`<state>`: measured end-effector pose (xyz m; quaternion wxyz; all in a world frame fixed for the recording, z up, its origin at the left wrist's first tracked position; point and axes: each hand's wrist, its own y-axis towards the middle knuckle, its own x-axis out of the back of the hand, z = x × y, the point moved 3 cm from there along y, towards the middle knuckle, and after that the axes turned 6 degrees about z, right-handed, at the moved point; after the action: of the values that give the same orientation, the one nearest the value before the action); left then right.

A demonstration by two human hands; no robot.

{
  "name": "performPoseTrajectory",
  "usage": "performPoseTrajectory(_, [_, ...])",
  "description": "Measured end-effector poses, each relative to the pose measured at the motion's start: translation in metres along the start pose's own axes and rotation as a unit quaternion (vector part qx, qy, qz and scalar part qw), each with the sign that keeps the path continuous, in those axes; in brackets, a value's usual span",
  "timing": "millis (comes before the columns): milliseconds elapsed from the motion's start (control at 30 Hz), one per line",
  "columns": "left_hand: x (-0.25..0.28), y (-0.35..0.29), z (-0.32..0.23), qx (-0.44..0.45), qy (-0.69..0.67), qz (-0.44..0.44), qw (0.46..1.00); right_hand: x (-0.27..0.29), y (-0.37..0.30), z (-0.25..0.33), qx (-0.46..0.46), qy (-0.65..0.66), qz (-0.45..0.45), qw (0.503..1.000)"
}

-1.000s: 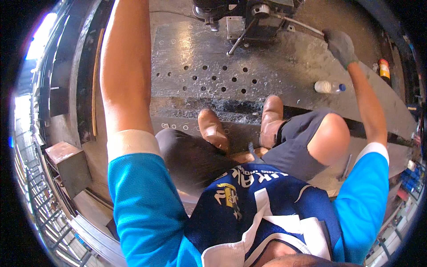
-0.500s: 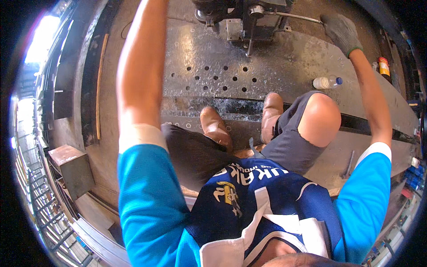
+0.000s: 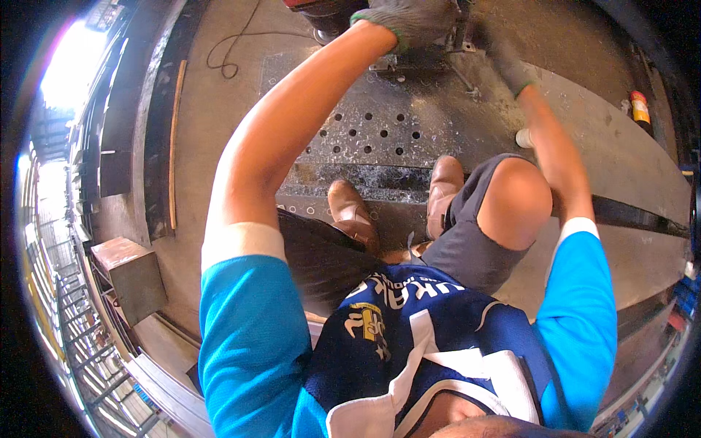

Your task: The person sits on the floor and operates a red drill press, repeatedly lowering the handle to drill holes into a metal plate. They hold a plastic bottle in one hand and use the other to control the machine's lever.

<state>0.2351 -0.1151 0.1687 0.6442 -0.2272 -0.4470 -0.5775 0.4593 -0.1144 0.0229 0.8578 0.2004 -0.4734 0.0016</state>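
Note:
At the top edge, my left hand point(image 3: 412, 22) in a grey glove lies on or over a dark machine with a red part point(image 3: 328, 18). Its fingers are mostly hidden. My right hand point(image 3: 505, 60), also gloved, is smeared by motion at the machine's right side, near a thin metal lever point(image 3: 461, 74). Whether it touches the lever I cannot tell. Under the machine lies a metal plate point(image 3: 292, 131) with several round holes, strewn with shavings. My right forearm covers most of a plastic bottle point(image 3: 523, 138).
Left of the plate, a thin cable point(image 3: 230, 69) curls on the floor. A metal box point(image 3: 131, 277) stands at the left, near a long wooden strip point(image 3: 175, 146). A red and yellow container point(image 3: 640, 109) is at the far right. My boots point(image 3: 445, 193) rest near the plate's front.
My left hand has come into view and reached right over the machine. The right hand has moved left from the end of a lever. The machine's visible part looks turned or shifted.

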Motion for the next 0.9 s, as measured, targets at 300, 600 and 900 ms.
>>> performPoseTrajectory(300, [0.031, -0.145, 0.157, 0.413, -0.219, -0.097, 0.878, -0.120, -0.067, -0.144, -0.036, -0.129, 0.177, 0.975])
performPoseTrajectory(600, [0.002, -0.162, 0.228, 0.387, -0.500, -0.233, 0.739, -0.010, -0.044, -0.070, -0.010, -0.258, 0.156, 0.953])
performPoseTrajectory(900, [0.022, -0.153, 0.200, 0.394, -0.486, -0.258, 0.736, -0.005, -0.023, -0.076, -0.048, -0.315, 0.207, 0.925])
